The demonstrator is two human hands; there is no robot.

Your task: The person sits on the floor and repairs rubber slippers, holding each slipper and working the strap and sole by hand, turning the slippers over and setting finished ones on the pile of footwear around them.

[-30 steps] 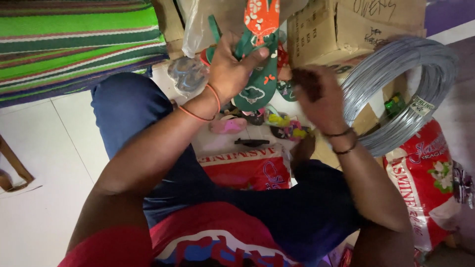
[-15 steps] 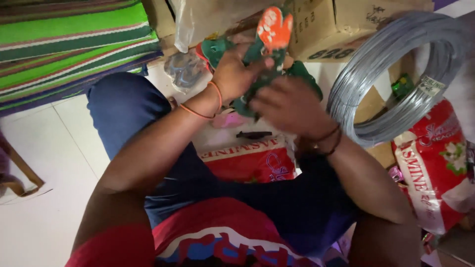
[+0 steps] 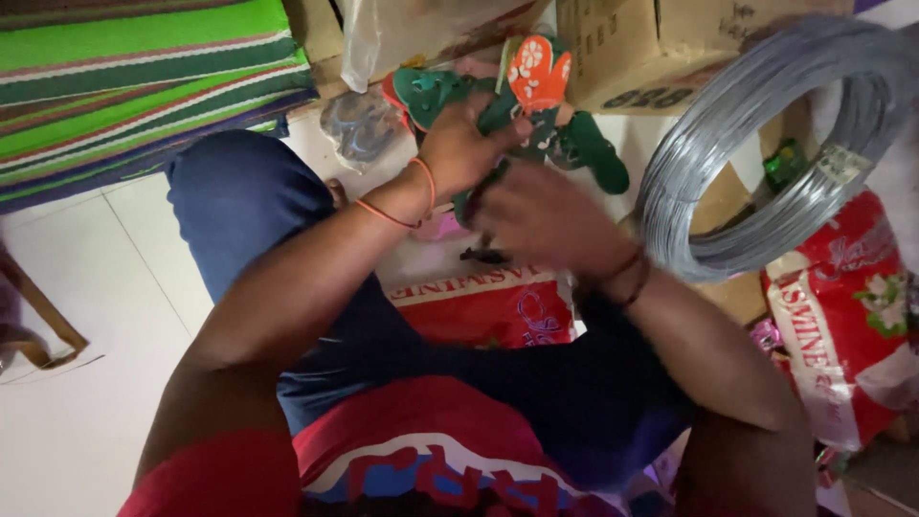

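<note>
Fingers of the left hand [image 3: 464, 148] clamp a bunch of dark green flip-flops [image 3: 574, 144] at upper centre, an orange flowered flip-flop [image 3: 538, 72] on top. The blurred right hand [image 3: 546, 215] closes beneath the bunch; its grip cannot be told. Bundling looks underway, nothing tied. A wire coil [image 3: 766, 144] lies right, a red sack [image 3: 842, 316] below it.

One coil of grey wire [image 3: 775, 144], one cardboard box [image 3: 651, 43], two red printed sacks [image 3: 842, 306], several green sandals [image 3: 574, 144].
</note>
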